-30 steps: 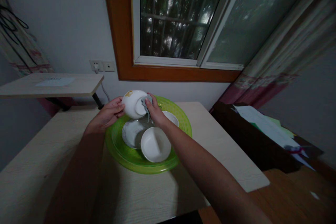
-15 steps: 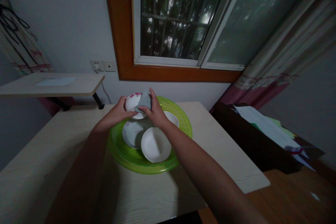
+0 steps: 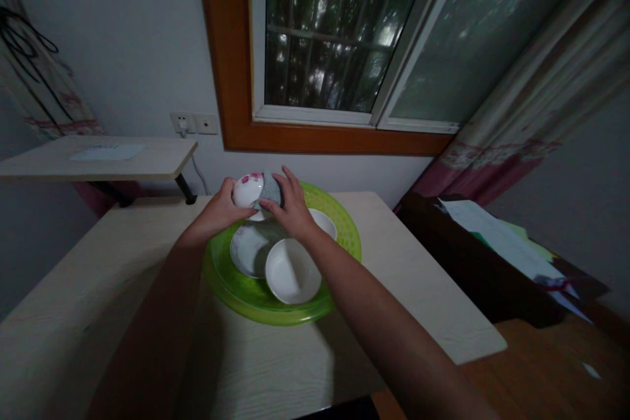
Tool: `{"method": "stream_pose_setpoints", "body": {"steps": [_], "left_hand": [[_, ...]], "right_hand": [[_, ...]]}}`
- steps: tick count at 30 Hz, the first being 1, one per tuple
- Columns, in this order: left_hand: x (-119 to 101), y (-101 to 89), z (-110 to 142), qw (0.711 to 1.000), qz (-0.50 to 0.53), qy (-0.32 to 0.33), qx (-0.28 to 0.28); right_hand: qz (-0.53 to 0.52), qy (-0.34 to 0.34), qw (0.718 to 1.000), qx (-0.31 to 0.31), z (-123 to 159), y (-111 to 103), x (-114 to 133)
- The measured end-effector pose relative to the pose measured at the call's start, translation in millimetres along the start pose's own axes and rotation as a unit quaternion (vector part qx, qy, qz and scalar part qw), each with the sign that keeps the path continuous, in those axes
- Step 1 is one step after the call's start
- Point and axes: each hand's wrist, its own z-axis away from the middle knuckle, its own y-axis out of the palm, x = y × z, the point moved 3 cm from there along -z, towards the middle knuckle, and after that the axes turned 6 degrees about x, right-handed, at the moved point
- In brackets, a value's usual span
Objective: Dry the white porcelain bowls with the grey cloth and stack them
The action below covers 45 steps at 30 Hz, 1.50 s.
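My left hand grips the left side of a white bowl with pink flowers, tilted with its outside toward me. A grey cloth lies against the bowl's right side, held there under the fingers and thumb of my right hand. Both hands are above a round green tray. On the tray rest a white plate, a white bowl at the front and another white bowl, partly hidden behind my right wrist.
The tray stands on a pale wooden table. A small raised shelf with a paper on it is at the left. Behind are a wall socket and a window. Papers lie on dark furniture at the right.
The flowered bowl has turned slightly, and my right hand has shifted a little over the cloth with its fingers more bent. The dishes on the tray stay where they were.
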Motion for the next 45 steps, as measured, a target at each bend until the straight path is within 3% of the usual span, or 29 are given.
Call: {"method": "stream_pose_setpoints", "body": {"steps": [3, 8, 17, 21, 26, 30, 32, 38, 45], "left_hand": [[-2, -0.3, 1, 1.0, -0.02, -0.007, -0.009], [-1, 2.2, -1, 0.999, -0.043, -0.004, 0.003], [3, 6.1, -3, 0.999, -0.046, 0.021, 0.016], [3, 5.4, -4, 0.999, -0.042, 0.015, 0.01], [7, 0.7, -5, 1.0, -0.009, 0.008, -0.01], [16, -1.9, -6, 0.998, 0.053, 0.0, -0.028], [19, -2.4, -5, 0.997, 0.076, -0.001, -0.031], [5, -4.0, 0, 0.999, 0.051, -0.006, -0.008], [-2, 1.1, 1, 0.999, -0.028, 0.01, 0.025]], "right_hand": [[0.052, -0.015, 0.999, 0.0, 0, -2, 1], [0.045, -0.041, 0.995, 0.074, 1, 3, 5], [0.112, -0.128, 0.977, 0.129, 6, 14, 36], [0.061, -0.093, 0.988, 0.108, 3, 14, 31], [-0.04, 0.003, 0.998, 0.055, -1, 14, 2], [-0.117, 0.127, 0.983, 0.057, 1, 22, -25], [-0.15, 0.152, 0.975, 0.062, 2, 26, -32], [-0.179, 0.145, 0.973, 0.031, 3, 26, -31], [-0.056, 0.034, 0.997, 0.036, 1, 12, -6]]}}
